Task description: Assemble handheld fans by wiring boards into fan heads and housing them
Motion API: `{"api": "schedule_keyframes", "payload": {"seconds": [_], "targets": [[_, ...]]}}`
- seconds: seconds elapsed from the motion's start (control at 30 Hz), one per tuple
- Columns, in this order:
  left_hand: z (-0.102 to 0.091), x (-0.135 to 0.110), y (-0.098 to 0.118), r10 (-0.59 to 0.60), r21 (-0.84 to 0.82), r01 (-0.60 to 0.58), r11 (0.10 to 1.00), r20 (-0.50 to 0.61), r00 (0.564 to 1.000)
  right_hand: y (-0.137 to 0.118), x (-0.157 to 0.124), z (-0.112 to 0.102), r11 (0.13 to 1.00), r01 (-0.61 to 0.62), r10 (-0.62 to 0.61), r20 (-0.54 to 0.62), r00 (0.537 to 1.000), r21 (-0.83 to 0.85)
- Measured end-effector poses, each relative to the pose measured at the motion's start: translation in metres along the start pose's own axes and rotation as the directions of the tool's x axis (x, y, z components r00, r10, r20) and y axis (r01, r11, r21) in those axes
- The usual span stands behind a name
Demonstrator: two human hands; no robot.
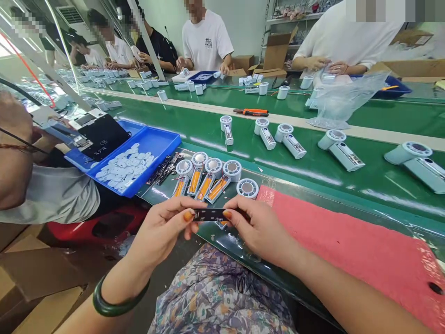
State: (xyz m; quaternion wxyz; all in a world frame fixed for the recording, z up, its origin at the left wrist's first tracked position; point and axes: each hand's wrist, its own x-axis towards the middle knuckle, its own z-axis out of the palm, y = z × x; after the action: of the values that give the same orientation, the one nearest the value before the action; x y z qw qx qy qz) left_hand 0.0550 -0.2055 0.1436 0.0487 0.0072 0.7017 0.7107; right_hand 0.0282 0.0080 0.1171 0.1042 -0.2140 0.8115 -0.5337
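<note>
Between my two hands is a narrow black circuit board [209, 214], held level by its ends above the table edge. My left hand [168, 222] pinches its left end with thumb and fingers. The right end is pinched by my right hand [255, 222]. Just beyond them stand several light-blue handheld fan bodies [213, 167] with orange inner parts and thin red wires showing. Another fan [247, 188] sits right behind my right hand, its handle partly hidden. A pile of dark circuit boards [164, 168] lies to the left of the fans.
A blue tray [167, 138] with small pale-blue parts [127, 167] stands at left, beside a co-worker's arm [14, 157]. A red mat [340, 250] lies at right. Several fans [291, 139] and orange-handled pliers [255, 112] rest on the green belt. Co-workers sit across it.
</note>
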Motion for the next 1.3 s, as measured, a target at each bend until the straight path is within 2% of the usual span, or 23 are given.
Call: {"api": "schedule_keyframes", "payload": {"seconds": [0.03,0.1,0.17,0.23,0.3,0.33,0.4,0.43,0.47,0.53,0.57,0.63,0.7,0.8,0.97,1.17,1.3], "targets": [[0.004,0.0,-0.003,-0.009,-0.1,0.008,0.995,-0.009,1.0,0.0,0.001,0.002,0.984,-0.107,0.102,0.043,0.994,0.146],[0.011,-0.001,-0.01,-0.024,-0.23,0.012,0.973,-0.052,0.998,0.001,0.002,0.007,0.889,-0.263,0.224,0.145,0.964,0.375],[0.016,-0.001,-0.018,-0.042,-0.262,0.008,0.965,-0.122,0.992,0.002,0.002,0.016,0.813,-0.332,0.258,0.215,0.942,0.479],[0.021,-0.001,-0.024,-0.028,-0.242,-0.019,0.97,-0.19,0.981,0.001,0.0,0.023,0.792,-0.357,0.26,0.255,0.931,0.495],[0.024,0.0,-0.026,0.019,-0.235,-0.071,0.969,-0.218,0.976,0.0,-0.002,0.02,0.846,-0.323,0.222,0.27,0.937,0.423],[0.024,0.001,-0.027,0.037,-0.248,-0.092,0.964,-0.219,0.975,-0.001,-0.003,0.013,0.909,-0.249,0.175,0.237,0.956,0.333],[0.022,0.002,-0.026,0.041,-0.28,-0.095,0.955,-0.192,0.981,-0.002,-0.003,-0.012,0.999,-0.034,0.032,0.053,0.998,0.041],[0.02,0.003,-0.027,0.035,-0.278,-0.084,0.957,-0.177,0.984,-0.001,-0.002,-0.028,0.99,0.05,-0.059,-0.071,0.996,-0.132],[0.018,0.004,-0.029,0.034,-0.255,-0.076,0.964,-0.165,0.986,0.002,-0.001,-0.044,0.96,0.083,-0.137,-0.189,0.972,-0.269],[0.014,0.006,-0.035,0.047,-0.153,-0.067,0.986,-0.131,0.99,0.012,0.001,-0.069,0.914,0.089,-0.224,-0.311,0.924,-0.395],[0.012,0.007,-0.039,0.056,-0.088,-0.066,0.994,-0.109,0.992,0.018,0.003,-0.076,0.904,0.1,-0.243,-0.305,0.921,-0.416],[0.012,0.007,-0.048,0.059,0.029,-0.057,0.998,-0.065,0.996,0.034,0.004,-0.078,0.883,0.149,-0.267,-0.215,0.939,-0.446],[0.013,0.007,-0.054,0.048,0.1,-0.044,0.994,-0.041,0.998,0.047,0.005,-0.069,0.857,0.185,-0.276,-0.124,0.953,-0.482],[0.015,0.007,-0.058,0.038,0.137,-0.032,0.99,-0.041,0.998,0.058,0.006,-0.05,0.808,0.216,-0.312,-0.087,0.946,-0.548],[0.019,0.007,-0.06,0.029,0.2,-0.02,0.98,-0.045,0.999,0.057,0.008,-0.038,0.77,0.227,-0.335,-0.075,0.939,-0.596],[0.024,0.011,-0.057,0.086,0.213,-0.065,0.975,-0.089,0.992,0.048,0.019,-0.031,0.714,0.228,-0.346,-0.05,0.937,-0.662],[0.025,0.018,-0.059,-0.002,0.109,0.016,0.994,-0.128,0.992,0.043,0.031,-0.022,0.694,0.186,-0.269,-0.012,0.963,-0.695]]}}
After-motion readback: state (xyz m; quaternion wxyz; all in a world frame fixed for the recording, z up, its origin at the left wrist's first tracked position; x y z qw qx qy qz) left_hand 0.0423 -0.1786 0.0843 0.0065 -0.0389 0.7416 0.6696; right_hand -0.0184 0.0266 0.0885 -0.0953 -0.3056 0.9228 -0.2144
